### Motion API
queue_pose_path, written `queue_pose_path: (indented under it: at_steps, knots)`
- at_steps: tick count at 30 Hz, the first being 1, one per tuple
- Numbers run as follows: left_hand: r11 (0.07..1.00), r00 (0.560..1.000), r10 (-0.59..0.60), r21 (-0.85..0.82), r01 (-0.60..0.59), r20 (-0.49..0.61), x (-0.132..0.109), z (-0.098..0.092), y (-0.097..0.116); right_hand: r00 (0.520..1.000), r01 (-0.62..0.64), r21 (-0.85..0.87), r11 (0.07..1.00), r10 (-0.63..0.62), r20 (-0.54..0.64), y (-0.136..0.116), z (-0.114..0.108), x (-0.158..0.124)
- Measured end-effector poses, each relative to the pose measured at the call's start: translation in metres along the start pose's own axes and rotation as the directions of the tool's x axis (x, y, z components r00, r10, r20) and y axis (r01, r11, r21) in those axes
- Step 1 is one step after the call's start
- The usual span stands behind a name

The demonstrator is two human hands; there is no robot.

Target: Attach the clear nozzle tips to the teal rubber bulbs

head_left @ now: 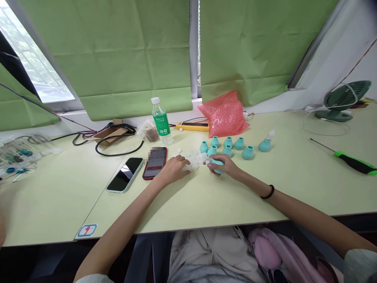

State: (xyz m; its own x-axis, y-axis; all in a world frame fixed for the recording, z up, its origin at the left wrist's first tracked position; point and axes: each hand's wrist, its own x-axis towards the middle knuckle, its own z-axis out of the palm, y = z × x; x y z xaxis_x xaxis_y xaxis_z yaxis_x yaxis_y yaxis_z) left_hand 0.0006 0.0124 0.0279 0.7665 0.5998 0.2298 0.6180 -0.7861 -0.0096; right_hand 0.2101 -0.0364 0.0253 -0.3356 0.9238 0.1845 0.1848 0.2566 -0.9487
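Note:
My right hand (225, 166) is closed around a turquoise rubber bulb (218, 166), tilted sideways with a whitish translucent tip (208, 160) pointing left. My left hand (176, 169) rests low over a loose pile of small translucent white plastic pieces (194, 158). Its thumb and fingers are apart, with some pieces between them; whether it grips one is hard to see. Beyond my right hand stand several turquoise bulbs (227, 150) with open necks. To their right, one bulb (264, 145) has a translucent white piece in its neck.
Left of my left hand lie a red-cased phone (154, 163) and a pale-cased phone (125, 175). Behind are a water bottle (161, 122), a yellow power strip (193, 126) and red bubble wrap (225, 116). A screwdriver (347, 159) and a green fan (343, 100) are at right.

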Motion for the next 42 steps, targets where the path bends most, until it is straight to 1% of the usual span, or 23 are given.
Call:
queue_pose_path:
  at_steps: [4, 7, 10, 11, 13, 16, 20, 22, 24, 26, 27, 28, 30, 31, 33, 36, 39, 42]
  knots:
    - [0.997, 1.000, -0.008, -0.076, 0.006, -0.029, 0.001, 0.007, -0.003, 0.999, 0.019, -0.006, 1.000, -0.019, -0.032, 0.001, 0.000, 0.000]
    - [0.992, 0.995, -0.036, -0.128, 0.024, -0.090, 0.000, 0.001, -0.009, 0.999, 0.009, -0.017, 1.000, -0.009, -0.032, 0.002, 0.000, 0.000]
    - [0.993, 0.985, -0.062, -0.112, 0.044, -0.159, -0.002, -0.009, -0.016, 1.000, 0.006, -0.023, 1.000, -0.006, -0.028, 0.004, 0.001, 0.000]
    - [0.994, 0.985, -0.067, -0.092, 0.053, -0.161, -0.002, -0.011, -0.019, 1.000, 0.007, -0.022, 1.000, -0.008, -0.027, 0.004, 0.001, 0.000]
    - [0.997, 0.991, -0.063, -0.054, 0.057, -0.122, -0.003, -0.011, -0.023, 1.000, 0.010, -0.022, 1.000, -0.010, -0.027, 0.003, 0.002, 0.000]
    - [0.998, 0.996, -0.064, -0.029, 0.062, -0.056, -0.004, -0.004, -0.027, 1.000, 0.014, -0.033, 0.999, -0.015, -0.020, 0.002, 0.003, -0.001]
    - [0.993, 0.990, -0.117, -0.023, 0.116, -0.073, -0.001, 0.003, -0.025, 0.999, 0.038, -0.079, 0.996, -0.036, 0.026, 0.003, 0.004, -0.002]
    - [0.991, 0.985, -0.121, -0.079, 0.112, -0.121, 0.000, 0.000, -0.021, 0.998, 0.062, -0.146, 0.987, -0.059, 0.029, 0.003, 0.005, -0.002]
    - [0.974, 0.975, -0.113, -0.215, 0.071, -0.191, 0.000, -0.007, -0.015, 0.993, 0.109, -0.250, 0.962, -0.116, -0.012, 0.003, 0.006, -0.003]
    - [0.906, 0.965, -0.129, -0.423, 0.021, -0.229, -0.001, -0.016, -0.007, 0.980, 0.162, -0.352, 0.922, -0.192, -0.052, 0.003, 0.007, -0.004]
    - [0.846, 0.965, -0.146, -0.533, 0.009, -0.216, -0.002, -0.019, -0.004, 0.973, 0.184, -0.390, 0.902, -0.222, -0.056, 0.003, 0.008, -0.005]
    - [0.774, 0.971, -0.156, -0.633, 0.007, -0.180, -0.002, -0.021, -0.001, 0.968, 0.201, -0.418, 0.886, -0.244, -0.052, 0.003, 0.008, -0.005]
    - [0.635, 0.982, -0.168, -0.772, 0.042, -0.084, -0.003, -0.023, 0.005, 0.960, 0.227, -0.455, 0.861, -0.276, -0.042, 0.004, 0.009, -0.006]
    - [0.581, 0.986, -0.165, -0.811, 0.069, -0.034, -0.003, -0.023, 0.006, 0.956, 0.238, -0.469, 0.851, -0.290, -0.041, 0.005, 0.010, -0.006]
    - [0.511, 0.986, -0.161, -0.852, 0.118, 0.040, -0.003, -0.022, 0.008, 0.946, 0.256, -0.490, 0.833, -0.319, -0.048, 0.006, 0.011, -0.006]
    - [0.459, 0.988, -0.130, -0.877, 0.139, 0.089, -0.002, -0.020, 0.008, 0.935, 0.276, -0.518, 0.810, -0.352, -0.052, 0.007, 0.012, -0.006]
    - [0.454, 0.989, -0.098, -0.880, 0.140, 0.106, -0.002, -0.019, 0.007, 0.928, 0.286, -0.565, 0.774, -0.370, -0.036, 0.006, 0.013, -0.006]
    - [0.450, 0.988, -0.091, -0.880, 0.149, 0.121, -0.002, -0.017, 0.006, 0.923, 0.289, -0.629, 0.722, -0.384, -0.016, 0.005, 0.015, -0.007]
